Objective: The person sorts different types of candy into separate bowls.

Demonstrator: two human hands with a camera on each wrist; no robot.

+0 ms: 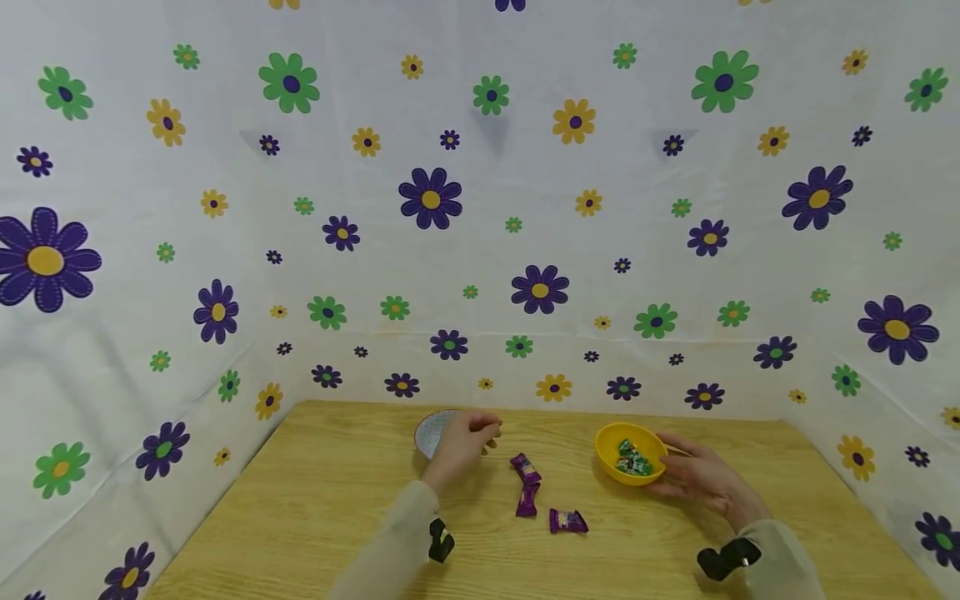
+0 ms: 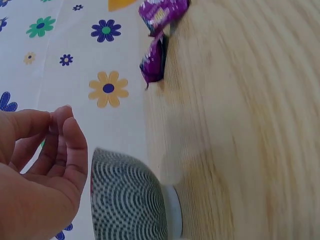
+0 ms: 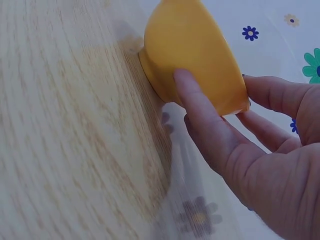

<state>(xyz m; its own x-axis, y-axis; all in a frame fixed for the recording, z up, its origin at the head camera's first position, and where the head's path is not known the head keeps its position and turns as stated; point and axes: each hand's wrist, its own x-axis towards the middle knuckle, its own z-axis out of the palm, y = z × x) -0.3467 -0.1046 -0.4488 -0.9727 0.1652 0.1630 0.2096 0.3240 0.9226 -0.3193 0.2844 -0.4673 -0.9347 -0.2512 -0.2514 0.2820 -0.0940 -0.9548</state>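
Note:
At the back of the table, my left hand (image 1: 461, 442) is over the near right side of a grey patterned bowl (image 1: 432, 432). Its fingers are loosely curled, the thumb near the fingertips, with nothing visible between them. In the left wrist view the bowl's dark-and-white outer wall (image 2: 127, 200) shows beside the hand. To the right, my right hand (image 1: 701, 479) holds a yellow bowl (image 1: 607, 467) by its right side, thumb on the outer wall, another finger at the rim. Several green-wrapped candies (image 1: 633, 458) lie inside it; the bowl's foot appears to rest on the table.
Between the bowls lie three purple-wrapped candies: one at the back (image 1: 525, 469), one touching or close below it (image 1: 527, 500), and one nearer the front (image 1: 567, 522). A flower-print cloth (image 1: 480, 250) rises behind the wooden table (image 1: 300, 517) and along both sides.

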